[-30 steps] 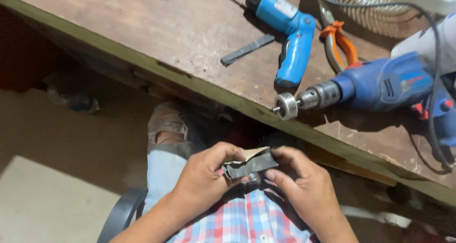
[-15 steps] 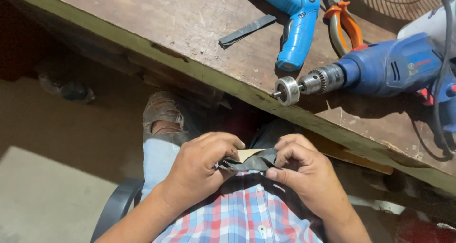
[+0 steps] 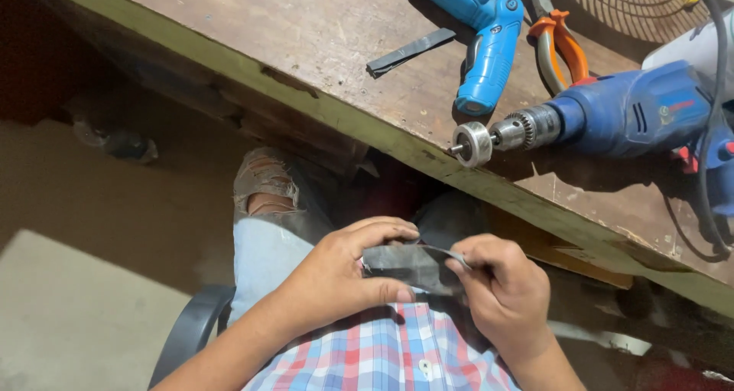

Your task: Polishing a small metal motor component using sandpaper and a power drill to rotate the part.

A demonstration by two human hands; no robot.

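Dark strip [image 3: 409, 265] between both hands' fingers

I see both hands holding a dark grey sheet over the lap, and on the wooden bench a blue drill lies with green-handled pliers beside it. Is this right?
Not quite: the head view shows the pliers have orange handles, not green. The rest holds: the left hand and right hand both hold the dark grey sheet over the lap, and the blue drill lies on the wooden bench.
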